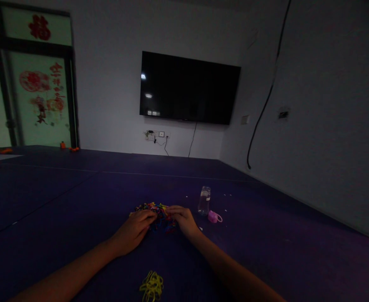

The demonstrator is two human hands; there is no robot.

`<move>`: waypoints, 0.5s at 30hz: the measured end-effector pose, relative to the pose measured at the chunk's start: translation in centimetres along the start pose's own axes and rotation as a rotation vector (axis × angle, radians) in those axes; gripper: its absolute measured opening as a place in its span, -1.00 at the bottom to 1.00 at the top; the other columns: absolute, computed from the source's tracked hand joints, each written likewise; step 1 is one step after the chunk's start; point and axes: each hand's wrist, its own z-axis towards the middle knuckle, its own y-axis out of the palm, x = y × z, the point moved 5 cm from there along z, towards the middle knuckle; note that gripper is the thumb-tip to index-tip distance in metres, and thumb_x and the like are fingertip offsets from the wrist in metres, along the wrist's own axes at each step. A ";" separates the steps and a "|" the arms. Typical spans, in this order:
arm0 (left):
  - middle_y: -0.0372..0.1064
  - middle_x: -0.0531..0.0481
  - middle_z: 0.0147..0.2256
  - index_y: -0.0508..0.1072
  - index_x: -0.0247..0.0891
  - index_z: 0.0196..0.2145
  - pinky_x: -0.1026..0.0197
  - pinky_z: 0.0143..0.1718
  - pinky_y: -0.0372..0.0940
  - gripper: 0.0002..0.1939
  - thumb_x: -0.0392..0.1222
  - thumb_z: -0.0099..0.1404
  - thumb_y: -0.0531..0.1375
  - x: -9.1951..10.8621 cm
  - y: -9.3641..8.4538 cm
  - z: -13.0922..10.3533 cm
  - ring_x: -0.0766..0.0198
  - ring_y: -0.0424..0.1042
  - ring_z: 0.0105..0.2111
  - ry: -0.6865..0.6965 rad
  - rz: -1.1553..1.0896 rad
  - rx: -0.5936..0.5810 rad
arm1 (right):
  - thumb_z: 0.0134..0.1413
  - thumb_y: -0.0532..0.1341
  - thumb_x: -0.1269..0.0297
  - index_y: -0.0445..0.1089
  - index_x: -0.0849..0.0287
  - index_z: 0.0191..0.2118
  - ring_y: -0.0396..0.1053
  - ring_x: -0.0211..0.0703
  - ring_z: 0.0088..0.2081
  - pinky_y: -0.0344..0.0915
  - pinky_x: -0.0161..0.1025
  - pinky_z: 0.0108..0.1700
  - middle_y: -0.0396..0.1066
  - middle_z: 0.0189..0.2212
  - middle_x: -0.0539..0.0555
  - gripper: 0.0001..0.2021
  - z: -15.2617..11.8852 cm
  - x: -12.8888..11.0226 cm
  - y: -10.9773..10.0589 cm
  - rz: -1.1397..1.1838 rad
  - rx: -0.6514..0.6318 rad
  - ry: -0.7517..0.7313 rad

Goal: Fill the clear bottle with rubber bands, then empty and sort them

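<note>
A heap of small multicoloured rubber bands (163, 221) lies on the purple surface, between both hands. My left hand (135, 230) rests on the heap's left side, its fingers bent and close together; whatever is at the fingertips is hidden. From the other side my right hand (182, 220) reaches in, fingers stretched over the heap and touching it. A loose bunch of yellow rubber bands (152, 287) lies apart, nearer to me. Right of my right hand stands a clear plastic bottle (204, 201) without its cap, and a pink cap with a loop (213, 216) lies beside it.
The purple surface (77, 197) stretches back to a wall with a large black television (189, 88). A black cable (264, 105) hangs along the right wall. Small white scraps lie near the bottle. Orange objects (74, 149) sit by the glass door (42, 96).
</note>
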 end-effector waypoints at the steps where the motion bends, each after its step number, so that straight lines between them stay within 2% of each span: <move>1: 0.32 -0.11 0.00 0.32 -0.18 0.03 0.01 0.02 0.20 -0.57 -0.43 0.25 -0.03 0.1 -0.1 0.0 0.16 0.27 0.02 0.009 -0.011 0.015 | -0.19 0.09 0.45 0.55 0.13 -0.41 0.41 -0.08 -0.16 0.32 -0.12 -0.09 0.50 -0.30 0.09 -0.72 0.1 0.1 0.1 0.042 0.011 0.029; 4: 0.36 -0.12 -0.04 0.36 -0.19 0.00 0.02 0.00 0.23 -0.62 -0.39 0.27 -0.03 0.5 -0.7 -0.2 0.17 0.30 -0.01 0.017 -0.064 0.094 | -0.20 0.10 0.41 0.54 0.13 -0.43 0.41 -0.05 -0.18 0.31 -0.10 -0.09 0.51 -0.34 0.10 -0.75 -0.2 -0.3 0.4 0.099 0.023 0.064; 6: 0.42 -0.11 -0.13 0.43 -0.19 -0.10 0.06 -0.06 0.28 -0.68 -0.34 0.28 -0.01 1.0 -1.2 -0.2 0.19 0.37 -0.09 -0.007 -0.131 0.171 | -0.20 0.10 0.40 0.54 0.13 -0.46 0.42 -0.07 -0.22 0.30 -0.12 -0.10 0.51 -0.37 0.09 -0.75 -0.8 -1.0 0.8 0.097 0.025 0.061; 9: 0.48 -0.07 -0.30 0.50 -0.22 -0.30 0.16 -0.21 0.34 -0.79 -0.30 0.23 0.07 1.9 -1.7 -0.4 0.24 0.44 -0.29 -0.126 -0.285 0.252 | -0.24 0.06 0.42 0.52 0.14 -0.54 0.41 -0.15 -0.34 0.32 -0.24 -0.26 0.50 -0.45 0.05 -0.74 -1.8 -2.2 1.6 0.095 -0.024 0.058; 12: 0.46 -0.01 -0.47 0.48 -0.25 -0.49 0.25 -0.37 0.34 -0.86 -0.33 0.11 0.11 3.1 -1.3 -0.6 0.28 0.44 -0.43 -0.211 -0.481 0.182 | -0.29 0.02 0.45 0.44 0.17 -0.66 0.30 -0.27 -0.56 0.21 -0.38 -0.50 0.41 -0.62 0.00 -0.75 -3.0 -3.2 3.2 0.125 -0.164 0.085; 15: 0.39 0.03 -0.59 0.40 -0.29 -0.60 0.35 -0.54 0.27 -0.89 -0.32 0.04 0.13 3.9 -0.4 -1.1 0.34 0.38 -0.57 -0.296 -0.736 0.058 | -0.30 0.00 0.49 0.33 0.20 -0.73 0.18 -0.35 -0.68 0.10 -0.42 -0.61 0.28 -0.74 -0.06 -0.78 -4.5 -3.7 5.0 0.152 -0.357 0.142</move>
